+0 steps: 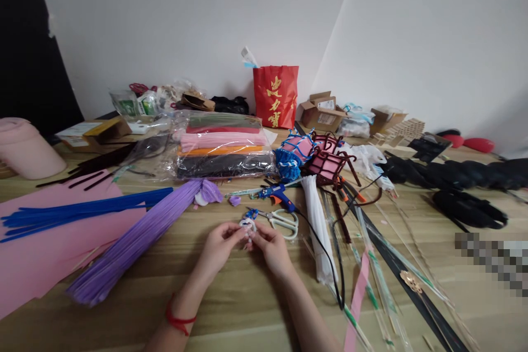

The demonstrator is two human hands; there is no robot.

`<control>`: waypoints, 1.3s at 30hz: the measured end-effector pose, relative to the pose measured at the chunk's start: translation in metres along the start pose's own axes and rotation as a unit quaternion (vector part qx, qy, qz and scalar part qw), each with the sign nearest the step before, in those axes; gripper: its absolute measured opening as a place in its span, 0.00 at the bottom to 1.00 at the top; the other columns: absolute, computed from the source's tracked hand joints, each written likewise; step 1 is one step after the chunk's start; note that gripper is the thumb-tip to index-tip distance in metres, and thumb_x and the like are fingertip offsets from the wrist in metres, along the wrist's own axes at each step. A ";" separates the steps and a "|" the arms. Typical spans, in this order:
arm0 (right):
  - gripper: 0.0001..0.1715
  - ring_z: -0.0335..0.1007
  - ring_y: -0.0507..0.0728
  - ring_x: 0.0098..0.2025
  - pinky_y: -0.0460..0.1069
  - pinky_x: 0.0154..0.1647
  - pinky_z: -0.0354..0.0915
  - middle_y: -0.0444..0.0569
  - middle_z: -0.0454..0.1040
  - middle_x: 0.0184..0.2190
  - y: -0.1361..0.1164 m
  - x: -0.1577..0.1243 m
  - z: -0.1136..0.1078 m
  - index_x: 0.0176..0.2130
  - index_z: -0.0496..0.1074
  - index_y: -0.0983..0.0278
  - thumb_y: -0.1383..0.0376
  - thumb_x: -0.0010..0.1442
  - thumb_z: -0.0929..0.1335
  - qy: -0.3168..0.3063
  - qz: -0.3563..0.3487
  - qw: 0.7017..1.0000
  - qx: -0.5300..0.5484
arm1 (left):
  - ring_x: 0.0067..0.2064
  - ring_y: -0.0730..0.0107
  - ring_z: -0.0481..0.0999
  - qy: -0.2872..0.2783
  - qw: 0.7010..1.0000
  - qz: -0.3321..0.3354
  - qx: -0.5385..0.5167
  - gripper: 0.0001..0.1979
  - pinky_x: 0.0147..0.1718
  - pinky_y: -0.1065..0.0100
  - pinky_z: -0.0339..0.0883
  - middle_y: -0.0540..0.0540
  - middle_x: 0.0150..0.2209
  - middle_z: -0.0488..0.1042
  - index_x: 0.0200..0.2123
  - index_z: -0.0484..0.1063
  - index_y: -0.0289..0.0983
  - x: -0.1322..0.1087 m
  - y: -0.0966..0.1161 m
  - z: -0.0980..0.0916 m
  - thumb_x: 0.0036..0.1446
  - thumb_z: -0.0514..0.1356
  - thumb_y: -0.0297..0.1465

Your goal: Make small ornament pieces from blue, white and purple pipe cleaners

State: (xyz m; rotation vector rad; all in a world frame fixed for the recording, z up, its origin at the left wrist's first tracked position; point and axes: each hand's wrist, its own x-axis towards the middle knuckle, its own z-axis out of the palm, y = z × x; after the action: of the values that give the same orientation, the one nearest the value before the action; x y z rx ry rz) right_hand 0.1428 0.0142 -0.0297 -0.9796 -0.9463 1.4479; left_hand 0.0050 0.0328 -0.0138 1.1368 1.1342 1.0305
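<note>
Between both hands, low over the table, is a small white fuzzy coil with a dark patch, likely bent pipe cleaner; its exact form is partly hidden by fingers. My left hand pinches it from the left, a red cord round that wrist. From the right, my right hand grips the same piece with closed fingers. Just beyond lie white-handled scissors and a blue glue gun. A small blue piece sits right behind the coil, and a little purple piece lies farther back.
Purple pipe cleaners and blue ones lie left on pink sheets. White pipe cleaners and the black cable flank my right arm. Behind are plastic-wrapped bundles, woven pink-blue pieces and a red bag.
</note>
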 end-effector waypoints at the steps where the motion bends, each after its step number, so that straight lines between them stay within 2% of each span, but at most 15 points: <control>1: 0.23 0.65 0.50 0.22 0.47 0.28 0.63 0.46 0.75 0.27 0.001 0.000 0.000 0.42 0.75 0.65 0.57 0.47 0.73 -0.003 -0.009 1.000 -0.025 | 0.29 0.66 0.74 0.018 1.000 0.009 0.009 0.13 0.32 0.68 0.66 0.46 0.25 0.77 0.27 0.73 0.33 0.001 -0.002 0.000 0.42 0.65 0.38; 3: 0.23 0.64 0.50 0.23 0.47 0.28 0.63 0.46 0.74 0.27 0.002 0.000 -0.001 0.43 0.75 0.65 0.56 0.49 0.71 -0.008 -0.024 0.997 -0.070 | 0.29 0.66 0.74 0.032 0.999 0.024 0.026 0.13 0.31 0.68 0.66 0.47 0.24 0.76 0.26 0.72 0.33 0.002 -0.004 0.000 0.41 0.65 0.38; 6: 0.22 0.64 0.50 0.22 0.46 0.27 0.62 0.45 0.73 0.25 0.003 0.000 -0.001 0.42 0.75 0.66 0.55 0.51 0.70 -0.006 -0.028 0.995 -0.095 | 0.28 0.67 0.73 0.022 0.998 0.038 0.033 0.14 0.30 0.69 0.65 0.48 0.24 0.75 0.28 0.71 0.34 0.002 -0.006 0.002 0.41 0.65 0.38; 9: 0.21 0.64 0.50 0.19 0.46 0.24 0.62 0.44 0.71 0.20 0.000 0.001 0.000 0.37 0.75 0.68 0.54 0.49 0.71 0.002 -0.010 0.997 -0.078 | 0.29 0.67 0.73 -0.015 0.999 0.035 0.036 0.16 0.29 0.69 0.65 0.48 0.27 0.76 0.32 0.70 0.34 0.000 -0.006 0.003 0.40 0.66 0.37; 12: 0.23 0.64 0.50 0.17 0.46 0.22 0.62 0.44 0.70 0.16 -0.005 0.001 0.001 0.35 0.75 0.69 0.53 0.45 0.72 0.002 0.028 0.999 -0.045 | 0.29 0.66 0.73 -0.040 0.994 0.049 0.087 0.15 0.29 0.68 0.64 0.46 0.27 0.76 0.33 0.71 0.34 -0.001 -0.004 0.001 0.44 0.63 0.38; 16: 0.25 0.62 0.50 0.15 0.44 0.19 0.59 0.44 0.69 0.14 -0.007 0.000 0.001 0.38 0.75 0.71 0.54 0.47 0.70 0.000 0.048 0.997 -0.058 | 0.32 0.65 0.71 0.019 0.968 0.126 0.216 0.13 0.34 0.67 0.63 0.46 0.28 0.74 0.27 0.73 0.36 -0.001 0.000 -0.001 0.49 0.58 0.40; 20: 0.20 0.57 0.48 0.14 0.43 0.17 0.54 0.41 0.66 0.13 -0.008 -0.006 0.001 0.41 0.75 0.70 0.60 0.53 0.65 -0.018 -0.007 0.983 -0.185 | 0.30 0.66 0.70 0.062 0.960 0.133 0.240 0.15 0.31 0.69 0.62 0.48 0.24 0.72 0.22 0.71 0.37 0.000 0.000 -0.002 0.51 0.55 0.41; 23: 0.17 0.63 0.51 0.20 0.44 0.24 0.59 0.44 0.71 0.18 -0.012 -0.011 0.004 0.39 0.77 0.66 0.68 0.53 0.62 -0.045 -0.085 0.950 -0.297 | 0.28 0.66 0.69 0.076 0.959 0.118 0.245 0.15 0.29 0.70 0.61 0.49 0.21 0.70 0.18 0.69 0.38 0.000 -0.002 -0.002 0.49 0.56 0.41; 26: 0.18 0.68 0.55 0.28 0.47 0.33 0.61 0.47 0.76 0.25 -0.015 -0.014 0.006 0.37 0.78 0.63 0.70 0.53 0.62 -0.042 -0.142 0.918 -0.367 | 0.28 0.66 0.69 0.095 0.949 0.141 0.266 0.13 0.29 0.69 0.60 0.49 0.21 0.70 0.17 0.68 0.39 -0.001 -0.003 -0.001 0.47 0.60 0.39; 30: 0.16 0.71 0.60 0.35 0.50 0.38 0.62 0.52 0.78 0.33 -0.010 -0.010 -0.001 0.39 0.78 0.62 0.68 0.54 0.63 0.024 -0.133 0.915 -0.380 | 0.30 0.65 0.71 0.111 0.937 0.182 0.278 0.09 0.31 0.68 0.63 0.47 0.28 0.74 0.27 0.72 0.40 0.000 -0.005 -0.002 0.51 0.59 0.38; 34: 0.14 0.71 0.61 0.36 0.52 0.40 0.63 0.53 0.78 0.33 -0.005 -0.001 -0.016 0.38 0.78 0.64 0.63 0.53 0.66 0.123 -0.118 0.930 -0.325 | 0.34 0.62 0.73 0.152 0.913 0.194 0.326 0.10 0.36 0.64 0.67 0.43 0.35 0.73 0.38 0.72 0.39 0.007 -0.004 -0.005 0.55 0.55 0.34; 36: 0.18 0.71 0.61 0.35 0.52 0.39 0.63 0.53 0.78 0.32 -0.004 0.003 -0.021 0.40 0.77 0.66 0.59 0.53 0.67 0.175 -0.125 0.932 -0.290 | 0.37 0.61 0.73 0.157 0.894 0.209 0.364 0.13 0.39 0.63 0.67 0.42 0.39 0.71 0.43 0.71 0.38 0.016 -0.002 -0.005 0.55 0.54 0.30; 39: 0.28 0.69 0.57 0.26 0.49 0.29 0.64 0.50 0.76 0.25 -0.002 0.008 -0.025 0.47 0.73 0.69 0.53 0.52 0.67 0.230 -0.100 0.936 -0.248 | 0.46 0.58 0.70 0.144 0.874 0.211 0.413 0.17 0.46 0.61 0.64 0.39 0.48 0.65 0.48 0.69 0.36 0.032 0.003 -0.005 0.54 0.52 0.26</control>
State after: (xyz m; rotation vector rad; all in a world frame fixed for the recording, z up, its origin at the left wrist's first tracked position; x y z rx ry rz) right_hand 0.1659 0.0232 -0.0371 -1.4661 -1.0394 0.7598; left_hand 0.0049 0.0655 -0.0152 2.0270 1.6917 1.0882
